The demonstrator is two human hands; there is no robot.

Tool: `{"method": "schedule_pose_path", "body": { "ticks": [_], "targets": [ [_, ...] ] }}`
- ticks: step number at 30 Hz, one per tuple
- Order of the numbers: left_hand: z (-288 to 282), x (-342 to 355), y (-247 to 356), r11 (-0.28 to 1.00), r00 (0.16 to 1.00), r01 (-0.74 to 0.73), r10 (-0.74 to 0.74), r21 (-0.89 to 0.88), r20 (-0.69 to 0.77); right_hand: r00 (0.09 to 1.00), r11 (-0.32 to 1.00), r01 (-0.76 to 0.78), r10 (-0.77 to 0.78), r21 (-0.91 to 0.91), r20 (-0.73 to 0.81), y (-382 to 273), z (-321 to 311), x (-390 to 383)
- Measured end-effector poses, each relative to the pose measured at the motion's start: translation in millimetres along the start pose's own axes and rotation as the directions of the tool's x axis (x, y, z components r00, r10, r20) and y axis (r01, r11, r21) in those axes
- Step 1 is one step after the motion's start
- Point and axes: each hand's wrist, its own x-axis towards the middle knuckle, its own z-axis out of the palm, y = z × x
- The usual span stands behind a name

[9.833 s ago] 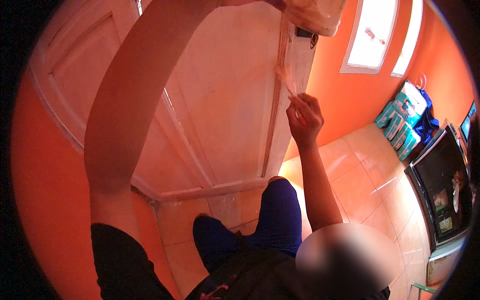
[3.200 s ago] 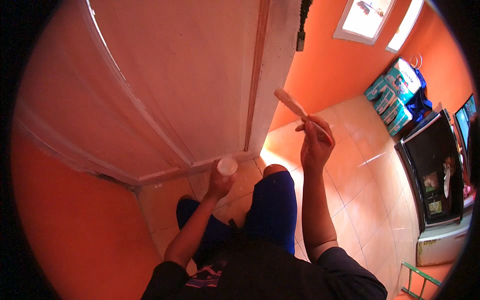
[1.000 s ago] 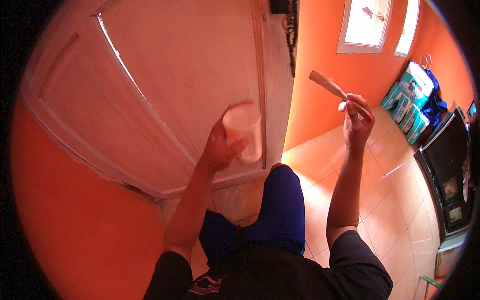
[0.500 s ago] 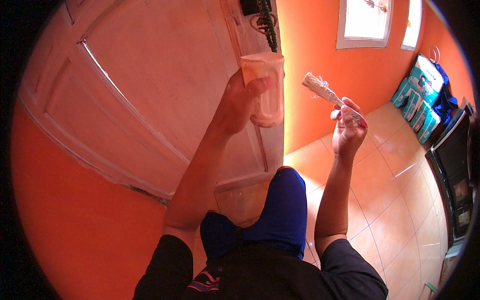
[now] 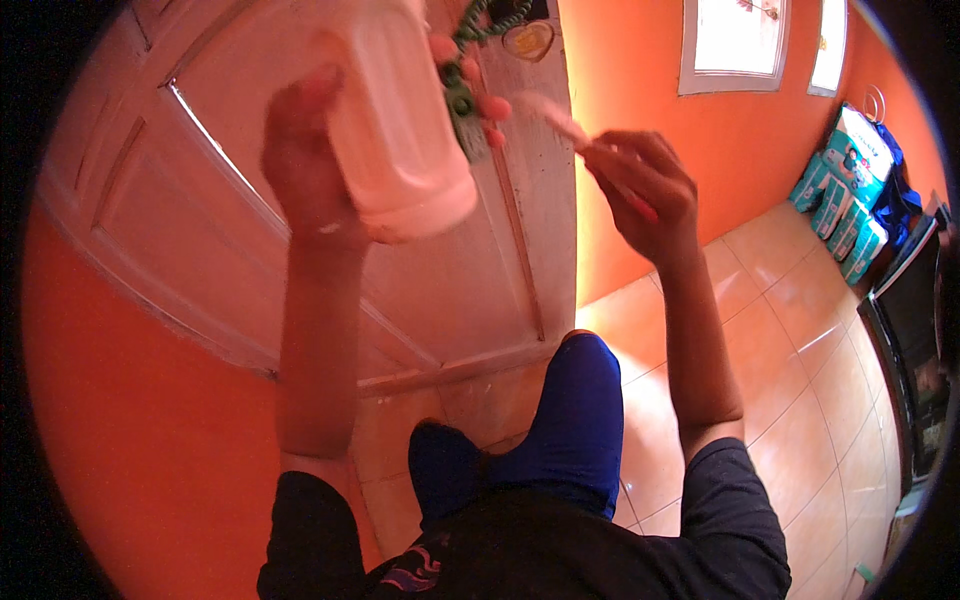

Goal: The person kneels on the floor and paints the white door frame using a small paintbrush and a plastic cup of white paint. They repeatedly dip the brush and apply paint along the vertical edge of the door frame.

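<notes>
At the upper left, my left hand (image 5: 310, 155) is closed around a pale plastic container (image 5: 405, 130), tilted in front of the door; some fingertips show beyond its right side. A green coiled cord (image 5: 495, 25) with a green piece hangs on the door, partly behind the container and close to those fingertips; whether they touch it I cannot tell. My right hand (image 5: 650, 190), right of the container, is closed on the handle of a paintbrush (image 5: 565, 122). Its bristle end points toward the container and is blurred by motion. The container's inside is hidden.
Before me stands a panelled door (image 5: 230, 90) with a whitish, uneven surface, between orange walls (image 5: 640, 150). Teal plastic packages (image 5: 850, 200) are stacked in the far right corner. A dark-screened object (image 5: 915, 350) stands along the right side of the tiled floor (image 5: 790, 340).
My left hand has moved left and up with the container, which now looks larger and tilted. My right hand has turned over and moved slightly left, bringing the brush nearer the container.
</notes>
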Motion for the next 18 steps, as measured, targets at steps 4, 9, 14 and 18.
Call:
{"method": "schedule_pose_path", "body": {
  "ticks": [4, 9, 14, 18],
  "targets": [
    [-4, 5, 51, 0.99, 0.994, 0.04, -0.054, 0.139, 0.095, 0.981, 0.978, 0.195, -0.195, -0.073, 0.01, 21, 18, 27],
    [13, 0, 55, 0.965, 0.997, -0.077, 0.082, 0.25, -0.007, 0.943, 0.985, 0.16, -0.133, -0.067, 0.304, 9, 20, -20],
    [14, 3, 46, 0.95, 0.981, -0.181, 0.192, 0.253, -0.017, 0.864, 0.984, -0.105, 0.018, 0.145, 0.502, 9, 3, -14],
    [5, 3, 54, 0.942, 0.986, -0.164, 0.166, 0.292, 0.018, 0.901, 0.972, -0.172, 0.089, 0.16, 0.425, 25, 3, 57]
  ]
}}
